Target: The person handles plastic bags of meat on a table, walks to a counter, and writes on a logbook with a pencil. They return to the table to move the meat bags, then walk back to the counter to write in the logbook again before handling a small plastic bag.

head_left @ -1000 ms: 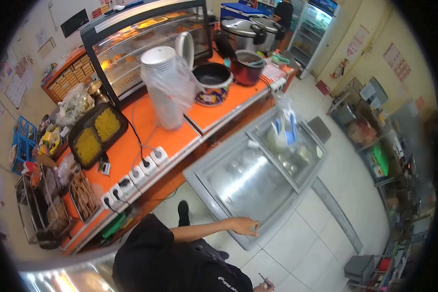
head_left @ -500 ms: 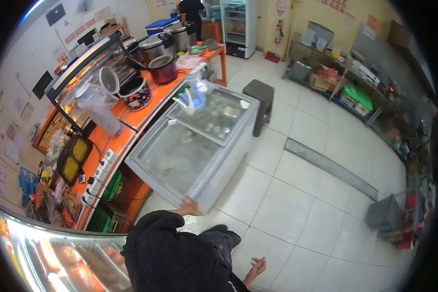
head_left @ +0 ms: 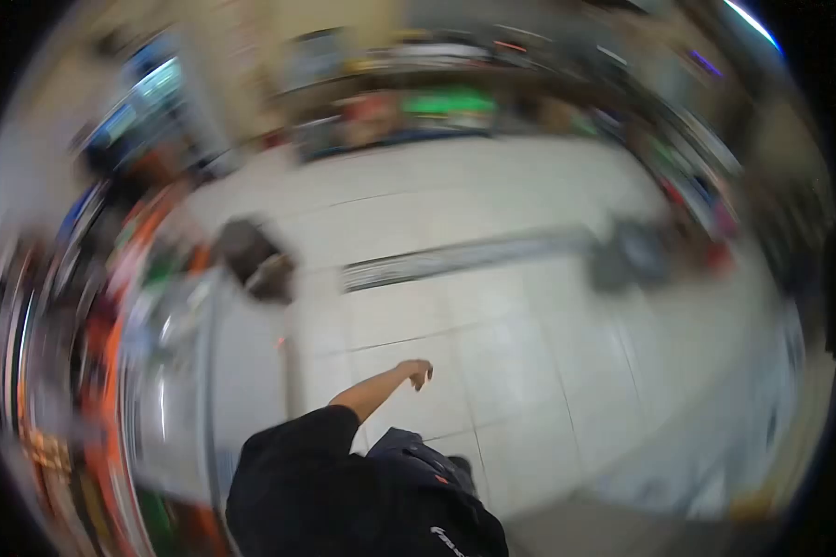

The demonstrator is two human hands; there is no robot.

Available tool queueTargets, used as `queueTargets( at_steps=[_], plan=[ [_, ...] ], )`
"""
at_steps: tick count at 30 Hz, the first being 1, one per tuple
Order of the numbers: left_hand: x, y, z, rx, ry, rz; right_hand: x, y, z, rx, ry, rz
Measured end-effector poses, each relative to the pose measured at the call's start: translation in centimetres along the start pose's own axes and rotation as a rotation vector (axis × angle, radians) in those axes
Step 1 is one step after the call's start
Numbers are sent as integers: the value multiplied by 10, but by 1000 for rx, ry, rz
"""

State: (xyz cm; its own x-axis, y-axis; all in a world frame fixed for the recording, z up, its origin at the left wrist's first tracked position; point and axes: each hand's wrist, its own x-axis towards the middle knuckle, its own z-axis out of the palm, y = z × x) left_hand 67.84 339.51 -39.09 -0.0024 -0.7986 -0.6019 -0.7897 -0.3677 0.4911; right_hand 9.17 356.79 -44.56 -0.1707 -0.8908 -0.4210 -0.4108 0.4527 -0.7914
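My left hand (head_left: 416,373) reaches forward from a black sleeve above the tiled floor (head_left: 511,343). Its fingers droop loosely, a little apart, and nothing shows in them. To its left stands the chest freezer (head_left: 246,362), blurred by motion, with a gap between it and the hand. My right hand is out of view.
A dark stool (head_left: 246,251) stands beyond the freezer. A drain grate (head_left: 464,262) crosses the floor toward a grey bin (head_left: 622,255). Blurred shelves with a green-lidded box (head_left: 450,102) line the back. At left runs an orange counter (head_left: 113,371).
My view has swung to the right, so the freezer now lies at the left. My left hand has come off the freezer's edge. My right hand has left the view.
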Motion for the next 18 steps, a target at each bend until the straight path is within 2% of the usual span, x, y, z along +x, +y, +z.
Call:
queueTargets(
  at_steps=[1, 2, 3, 4, 5, 6, 7, 8, 9, 10, 11, 12, 13, 14, 15, 16, 17, 18],
  plan=[
    [57, 64, -34, 145, 134, 358, 24, 21, 4, 85, 110, -52],
    [111, 138, -74, 101, -6, 405, 53, 52, 14, 285, 273, -220],
    [160, 211, -105, 72, -151, 420, 82, 89, 8, -337, 106, -220],
    [204, 269, -123, -38, -189, 481, 102, 62, 15, -698, 302, -310],
    [251, 327, -141, -144, -226, 514, 113, -13, 13, -278, 492, -31],
    [285, 380, -144, -270, -296, 547, 137, -34, 7, -149, 503, 83],
    [315, 419, -146, -411, -341, 550, 156, -72, -3, 123, 591, 250],
    [353, 453, -143, -359, -419, 512, 183, -75, -4, 161, 661, 260],
    [388, 474, -129, -323, -485, 463, 205, -69, -8, 174, 683, 290],
    [437, 477, -104, -189, -562, 492, 227, -66, -13, 75, 791, 341],
    [448, 499, -93, 128, -553, 547, 261, -34, -9, 259, 739, 672],
    [468, 506, -81, 135, -708, 372, 280, -62, -26, 146, 838, 709],
    [493, 498, -85, 53, -855, 277, 298, -91, -43, 152, 849, 737],
    [535, 472, -82, 13, -1001, 532, 325, -116, -65, 169, 806, 761],
    [534, 474, -87, -63, -898, 106, 349, -136, -86, 175, 759, 778],
    [520, 481, -111, -73, -758, 86, 386, -149, -107, 179, 777, 785],
    [541, 471, -106, -341, -733, 37, 426, -160, -130, 142, 725, 815],
    [553, 437, -127, 95, -462, 470, 470, -169, -157, 102, 669, 838]
  ],
)
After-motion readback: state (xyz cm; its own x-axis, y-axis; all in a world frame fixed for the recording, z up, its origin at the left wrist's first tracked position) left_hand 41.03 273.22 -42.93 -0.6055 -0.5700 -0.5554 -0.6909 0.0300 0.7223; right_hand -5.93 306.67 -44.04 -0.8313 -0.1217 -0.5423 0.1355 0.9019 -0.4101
